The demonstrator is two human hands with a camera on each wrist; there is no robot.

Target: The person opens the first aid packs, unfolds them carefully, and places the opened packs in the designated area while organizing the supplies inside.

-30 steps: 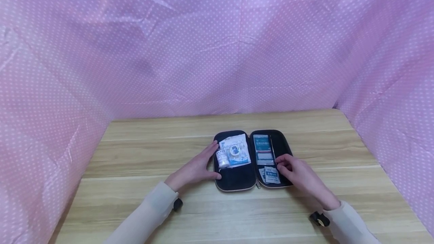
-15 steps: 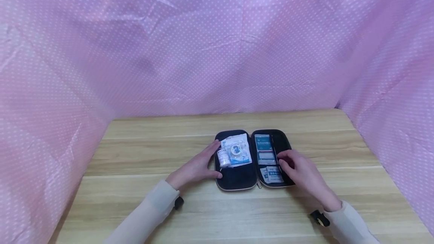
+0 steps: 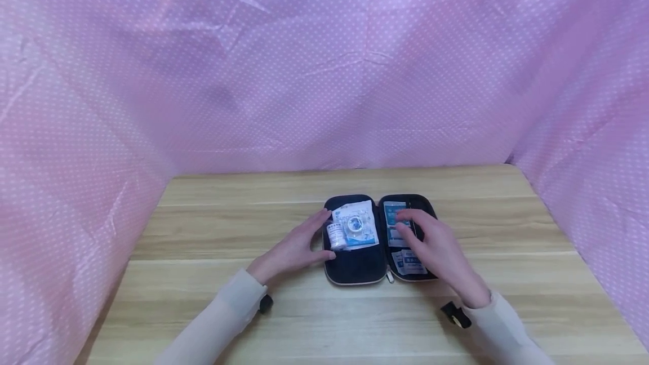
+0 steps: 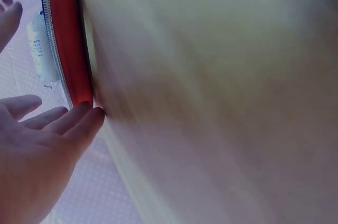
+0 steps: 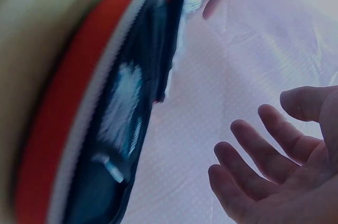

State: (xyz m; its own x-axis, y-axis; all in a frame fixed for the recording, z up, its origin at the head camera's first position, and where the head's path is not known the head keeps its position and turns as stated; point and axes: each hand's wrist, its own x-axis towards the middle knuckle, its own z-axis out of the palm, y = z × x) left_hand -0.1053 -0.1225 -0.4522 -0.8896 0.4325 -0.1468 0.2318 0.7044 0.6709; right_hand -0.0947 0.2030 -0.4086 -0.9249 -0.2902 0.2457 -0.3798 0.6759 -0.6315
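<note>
Black case [image 3: 357, 266]: spread L hand [image 3: 291, 245] shd brace its edge while loose, empty R hand [image 3: 442, 249] avoids nudging sachets [image 3: 413, 264].

Your case [image 3: 355, 268]: open, black inside, red sides. White roll [image 3: 336, 236] at 9 o'clock, blue-white sachets [image 3: 414, 263] at 4.

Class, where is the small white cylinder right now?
In the head view, the white cylinder lies in the open case's left half, beside the printed packet, near the left hand.
</note>
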